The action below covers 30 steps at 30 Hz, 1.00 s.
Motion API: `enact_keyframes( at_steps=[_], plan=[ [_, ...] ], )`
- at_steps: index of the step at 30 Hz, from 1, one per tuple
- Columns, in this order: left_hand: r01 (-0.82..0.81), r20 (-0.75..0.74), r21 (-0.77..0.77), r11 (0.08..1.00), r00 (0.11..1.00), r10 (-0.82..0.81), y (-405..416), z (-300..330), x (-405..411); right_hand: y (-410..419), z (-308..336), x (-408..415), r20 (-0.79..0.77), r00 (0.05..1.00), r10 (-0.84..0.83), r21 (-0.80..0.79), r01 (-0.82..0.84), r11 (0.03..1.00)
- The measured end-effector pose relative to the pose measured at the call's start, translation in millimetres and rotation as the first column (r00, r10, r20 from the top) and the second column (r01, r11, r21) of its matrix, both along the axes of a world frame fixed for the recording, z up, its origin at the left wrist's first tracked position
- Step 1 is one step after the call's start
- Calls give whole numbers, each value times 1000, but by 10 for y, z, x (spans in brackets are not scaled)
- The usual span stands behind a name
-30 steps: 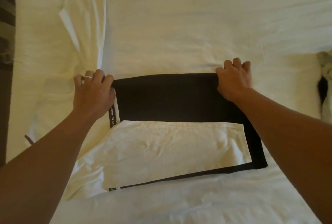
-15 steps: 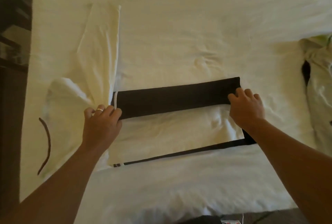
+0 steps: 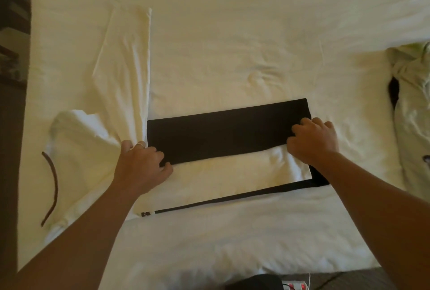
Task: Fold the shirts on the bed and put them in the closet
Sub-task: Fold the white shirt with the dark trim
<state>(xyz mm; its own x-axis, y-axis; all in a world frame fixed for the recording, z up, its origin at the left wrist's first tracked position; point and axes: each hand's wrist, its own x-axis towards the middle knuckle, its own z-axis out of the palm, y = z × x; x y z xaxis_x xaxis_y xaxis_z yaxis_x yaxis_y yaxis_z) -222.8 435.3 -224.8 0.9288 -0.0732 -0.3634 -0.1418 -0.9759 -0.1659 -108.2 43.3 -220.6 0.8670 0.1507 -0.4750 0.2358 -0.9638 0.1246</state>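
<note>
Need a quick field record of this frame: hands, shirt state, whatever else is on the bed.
left hand: gripping the fold's near-left corner
right hand: gripping the fold's right end
black-and-white shirt: flat on bed, black flap folded over white panel
bed: cream sheet, wrinkled
cream garment: spread out, left
pale garment: crumpled, right edge

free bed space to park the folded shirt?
Bare sheet beyond the black shirt, between the cream garment and the pale green shirt; also a strip along the near bed edge. Crowded: left side, right edge, and around both hands.
</note>
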Motion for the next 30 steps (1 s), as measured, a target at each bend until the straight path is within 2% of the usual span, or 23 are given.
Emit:
enact_keyframes(
  at_steps=[3,6,8,10,13,15,17,21,23,28,30],
  plan=[
    [-68,70,-16,998,995,69,-81,14,141,37,-30,57,67,997,-30,46,26,999],
    [-81,208,-132,988,972,108,-260,-44,258,192,-116,41,235,966,-112,232,56,971],
    [-79,191,-183,980,975,114,-398,-156,279,406,-184,-19,257,963,-83,317,-3,948],
    [-122,100,-205,971,984,145,-523,-316,275,669,-279,-99,215,977,-16,369,-66,927],
    [-172,-2,-216,961,984,175,-611,-525,223,984,-424,-222,81,991,108,347,-129,929],
    [-169,3,-235,957,985,174,-621,-662,186,1010,-576,-270,15,984,177,320,-172,932],
    [-168,23,-239,956,984,179,-607,-744,154,846,-683,-271,20,982,187,284,-185,941],
    [-186,35,-256,949,979,201,-620,-825,126,190,-779,-190,51,999,-16,175,7,985],
    [-196,22,-266,944,978,209,-624,-819,131,4,-759,-160,42,999,-25,136,19,991],
    [-230,-68,-277,933,973,219,-596,-680,207,201,-623,-143,19,996,-87,163,83,983],
    [-218,-55,-317,923,976,212,-552,-566,234,343,-506,-126,25,990,-139,160,134,978]
  ],
)
